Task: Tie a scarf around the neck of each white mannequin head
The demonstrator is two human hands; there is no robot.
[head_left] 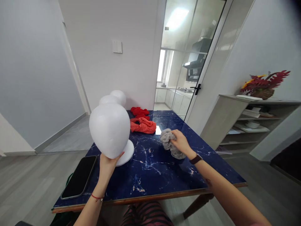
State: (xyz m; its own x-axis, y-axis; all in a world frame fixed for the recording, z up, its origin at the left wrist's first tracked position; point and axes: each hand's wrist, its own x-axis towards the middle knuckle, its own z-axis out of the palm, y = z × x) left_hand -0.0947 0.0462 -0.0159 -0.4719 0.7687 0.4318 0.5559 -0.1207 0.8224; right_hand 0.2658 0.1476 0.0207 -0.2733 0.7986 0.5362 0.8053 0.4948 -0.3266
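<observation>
A white foam mannequin head (110, 128) tilts over the near left part of the table, its round base (128, 154) touching or close to the tabletop. My left hand (107, 164) is closed around its neck, just below the chin. On the right, my right hand (182, 142) grips a bunched grey cloth (167, 138) above the table, and part of it hangs below my fingers. Two more white heads stand behind the held one, partly hidden by it. A coral-red cloth (144, 126) and a brighter red cloth (139, 112) lie crumpled beside them.
The dark blue marble-patterned table (150, 179) has a wooden edge. A black-screened tablet or phone (80, 177) lies at its left corner. To the right stands a shelf unit (232, 110) with a flower basket (263, 91) on top. Behind is a glass door (181, 62).
</observation>
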